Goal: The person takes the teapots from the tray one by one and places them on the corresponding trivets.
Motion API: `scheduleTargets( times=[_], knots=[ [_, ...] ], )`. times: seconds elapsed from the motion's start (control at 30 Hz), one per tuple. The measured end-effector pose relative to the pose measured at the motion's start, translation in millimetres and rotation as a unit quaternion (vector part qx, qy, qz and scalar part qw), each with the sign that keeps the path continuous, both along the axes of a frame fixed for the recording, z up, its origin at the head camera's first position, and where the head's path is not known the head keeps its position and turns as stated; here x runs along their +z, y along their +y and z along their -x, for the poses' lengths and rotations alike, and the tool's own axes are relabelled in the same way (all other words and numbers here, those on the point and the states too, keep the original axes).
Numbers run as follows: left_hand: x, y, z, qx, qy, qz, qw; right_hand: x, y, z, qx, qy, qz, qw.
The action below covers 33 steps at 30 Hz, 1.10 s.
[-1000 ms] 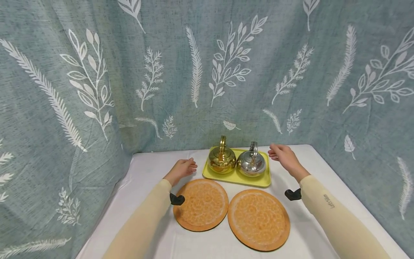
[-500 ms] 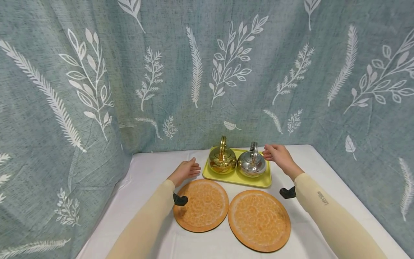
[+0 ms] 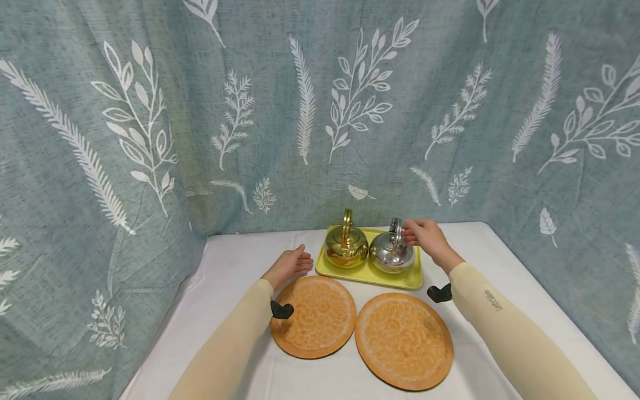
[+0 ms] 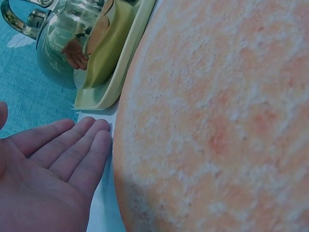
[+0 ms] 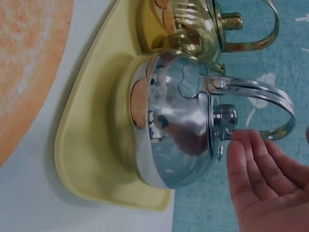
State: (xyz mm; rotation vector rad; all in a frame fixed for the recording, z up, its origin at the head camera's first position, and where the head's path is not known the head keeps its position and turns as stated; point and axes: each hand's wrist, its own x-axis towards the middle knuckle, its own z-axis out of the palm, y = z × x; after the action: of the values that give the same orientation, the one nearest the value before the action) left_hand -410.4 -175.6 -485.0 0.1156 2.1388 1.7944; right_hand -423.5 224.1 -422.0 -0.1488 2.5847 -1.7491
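Observation:
A silver teapot (image 3: 391, 255) with an arched handle stands upright on a yellow tray (image 3: 372, 279). Left of it on the same tray is a gold teapot (image 3: 345, 250). My right hand (image 3: 427, 239) is at the silver teapot's handle; in the right wrist view the fingertips of the right hand (image 5: 265, 169) overlap the handle's near end beside the lid knob, the fingers fairly straight. Palm turned inward, my left hand (image 3: 291, 264) hovers left of the tray with straight fingers, holding nothing. The left wrist view shows that hand (image 4: 58, 169) between the tray's corner and a round mat.
Two round orange-brown mats lie in front of the tray, a left mat (image 3: 320, 316) and a right mat (image 3: 405, 339). A white cloth (image 3: 240, 258) covers the table. Behind and at the sides hangs a blue-green curtain (image 3: 280, 139) with white leaf prints.
My right hand has moved left from beside the tray to the silver teapot's handle. My left hand has shifted slightly right, closer to the tray. The teapots have stayed in place.

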Motion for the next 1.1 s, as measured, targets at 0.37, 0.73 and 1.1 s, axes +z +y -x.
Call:
scheduleTargets(
  times=[0.37, 0.73, 1.1],
  knots=[
    [-3.5, 0.7, -0.6, 0.013, -0.01, -0.014, 0.9998, -2.2, -9.1, 4.0, -0.015, 0.01, -0.012, 1.0],
    [-6.4, -0.1, 0.9, -0.007, -0.009, -0.034, 0.9994, 0.6, -15.0, 2.8, -0.019, 0.006, 0.018, 1.0],
    [-5.6, 0.3, 0.9, -0.004, -0.012, -0.042, 0.999, 1.9, -17.5, 0.9, -0.022, -0.024, 0.105, 0.994]
  ],
)
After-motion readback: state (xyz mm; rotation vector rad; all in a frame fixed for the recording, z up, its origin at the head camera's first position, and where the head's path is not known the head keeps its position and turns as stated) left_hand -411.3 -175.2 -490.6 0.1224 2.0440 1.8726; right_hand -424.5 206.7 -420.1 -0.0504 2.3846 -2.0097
